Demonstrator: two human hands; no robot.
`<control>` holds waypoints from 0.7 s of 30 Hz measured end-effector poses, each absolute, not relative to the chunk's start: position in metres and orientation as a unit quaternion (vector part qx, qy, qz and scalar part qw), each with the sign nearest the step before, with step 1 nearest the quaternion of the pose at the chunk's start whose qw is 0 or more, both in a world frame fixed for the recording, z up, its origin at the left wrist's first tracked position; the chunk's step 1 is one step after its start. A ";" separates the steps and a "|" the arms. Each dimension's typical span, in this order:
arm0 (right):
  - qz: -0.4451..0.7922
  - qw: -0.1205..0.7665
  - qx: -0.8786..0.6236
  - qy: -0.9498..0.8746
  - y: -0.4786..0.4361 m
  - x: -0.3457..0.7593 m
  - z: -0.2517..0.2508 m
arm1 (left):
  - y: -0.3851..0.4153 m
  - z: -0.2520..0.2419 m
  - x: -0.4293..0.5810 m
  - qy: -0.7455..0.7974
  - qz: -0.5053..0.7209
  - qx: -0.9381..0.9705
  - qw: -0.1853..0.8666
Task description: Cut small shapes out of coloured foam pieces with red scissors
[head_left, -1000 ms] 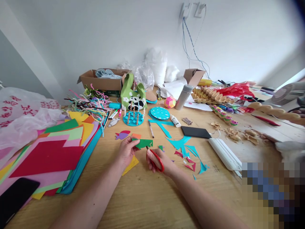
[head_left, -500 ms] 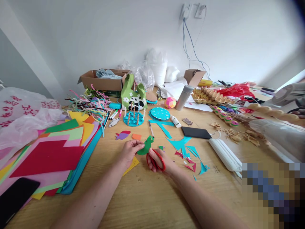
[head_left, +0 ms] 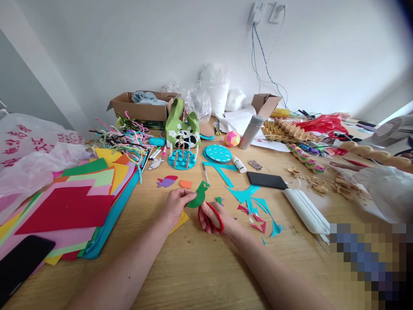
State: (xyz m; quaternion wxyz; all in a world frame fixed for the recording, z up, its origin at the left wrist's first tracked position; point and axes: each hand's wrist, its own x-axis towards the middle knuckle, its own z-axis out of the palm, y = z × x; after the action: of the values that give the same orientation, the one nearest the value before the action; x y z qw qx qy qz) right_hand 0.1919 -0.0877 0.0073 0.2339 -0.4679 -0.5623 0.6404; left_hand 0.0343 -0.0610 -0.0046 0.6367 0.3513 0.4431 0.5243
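Pinched between the thumb and fingers of my left hand (head_left: pixel 178 204) is a green felt cutout (head_left: pixel 197 197) with a rounded body and a narrow, notched top. My right hand (head_left: pixel 213 218) has its fingers through the handles of red scissors (head_left: pixel 220 221); the blades are mostly hidden behind the hand and the green piece. Partly under my left hand lies a yellow piece with drawn lines (head_left: pixel 180 222). Just beyond the hands are an orange scrap (head_left: pixel 186 184) and a purple and red fish shape (head_left: pixel 167 181).
Coloured sheets (head_left: pixel 64 211) are stacked at the left beside a black phone (head_left: pixel 27 269). Turquoise offcuts (head_left: pixel 241 194) and red scraps (head_left: pixel 259 224) lie to the right. Farther back stand a green panda bag (head_left: pixel 182 131), a grey bottle (head_left: pixel 251 132) and a cardboard box (head_left: pixel 142 112).
The view has shifted slightly. The green cutout has turned a little in my left hand, and its notched top looks narrower. Both hands keep their hold.
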 end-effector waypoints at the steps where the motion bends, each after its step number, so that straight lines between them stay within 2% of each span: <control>1: 0.640 0.233 -0.469 -0.562 -0.088 0.192 0.008 | -0.061 -0.005 0.035 0.443 0.526 0.349 0.637; 14: 0.650 0.239 -0.479 -0.540 -0.085 0.192 -0.004 | -0.062 -0.006 0.035 0.443 0.522 0.345 0.642; 21: 0.680 0.259 -0.423 -0.540 -0.085 0.196 -0.006 | -0.062 -0.003 0.034 0.430 0.519 0.302 0.675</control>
State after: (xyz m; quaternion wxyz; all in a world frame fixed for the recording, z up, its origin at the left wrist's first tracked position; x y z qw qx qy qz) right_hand 0.1960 -0.0847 -0.0055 0.2587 -0.4232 -0.5402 0.6798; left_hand 0.0339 -0.0619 -0.0034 0.6747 0.3018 0.4296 0.5188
